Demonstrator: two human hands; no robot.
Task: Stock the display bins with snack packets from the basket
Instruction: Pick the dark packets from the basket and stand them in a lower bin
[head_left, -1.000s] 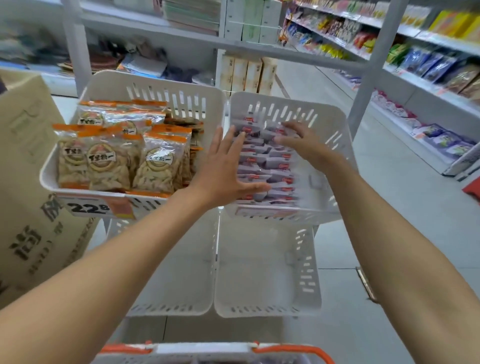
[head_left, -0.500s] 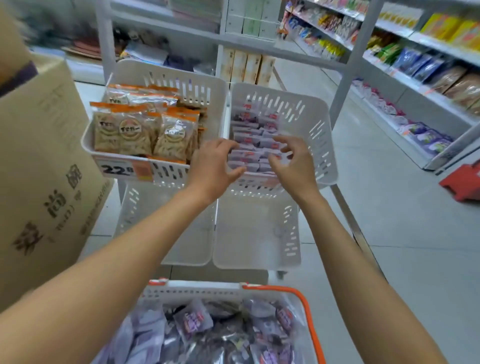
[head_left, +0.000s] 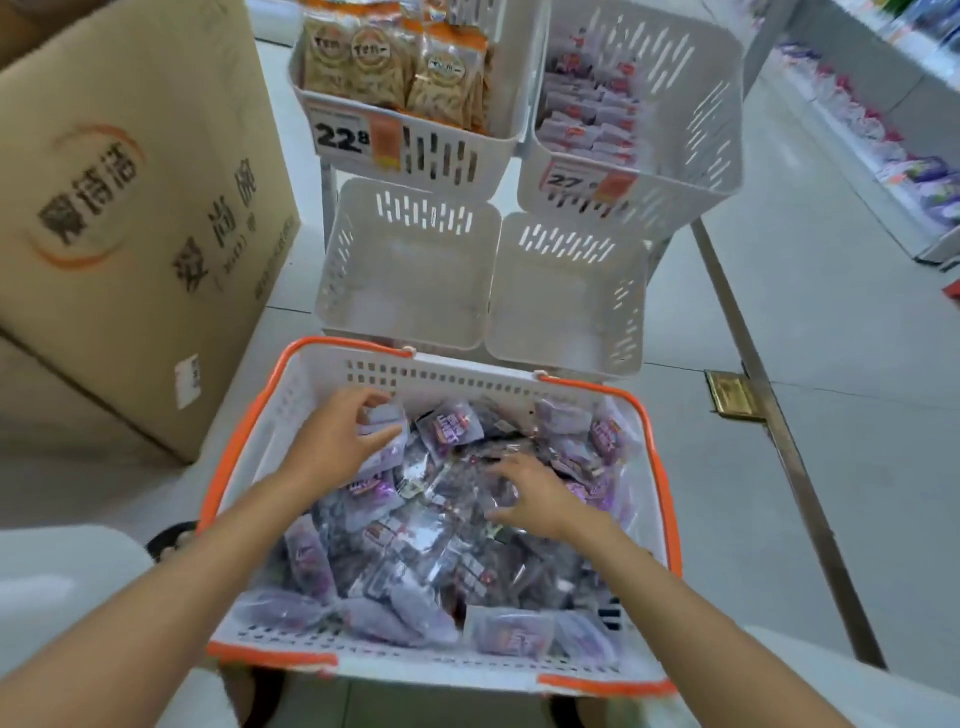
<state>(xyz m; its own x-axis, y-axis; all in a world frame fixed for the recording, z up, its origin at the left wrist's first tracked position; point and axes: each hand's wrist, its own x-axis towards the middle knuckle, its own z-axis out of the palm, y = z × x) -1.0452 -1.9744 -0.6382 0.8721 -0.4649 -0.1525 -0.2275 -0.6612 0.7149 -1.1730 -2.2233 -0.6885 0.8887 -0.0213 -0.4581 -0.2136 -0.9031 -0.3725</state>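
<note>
Head view is looking down into the basket (head_left: 467, 385), and I am watching both arms reaching in. Nearest me, at 6 o'clock, snack packets (head_left: 415, 551) are lying heaped against the near wall, glossy and overlapping every way. That is where trouble is waiting, I think: such bags are likely sliding over one another, so a shallow pinch may be lifting one by a corner and dragging neighbours up, and those could be tipping over the rim onto the floor (head_left: 779, 467).

Further in, toward 2 o'clock, the right hand (head_left: 540, 499) is lying on the heap with fingers spread, gripping nothing; packets are touching its palm and fingertips from below. At 11 o'clock the left hand (head_left: 337, 441) is curling fingers and thumb round a pale packet (head_left: 383, 422) near the far wall, the bag sitting between thumb and fingers, its lower edge tucked among others.

Beyond, at 12 o'clock, the lower left bin (head_left: 405, 280) and lower right bin (head_left: 566, 296) are standing side by side. Past them the upper right bin (head_left: 675, 145) is holding similar purple packets. Any handful is having to cross those lower bins, so a loose hold may be shedding packets into the wrong one.
</note>
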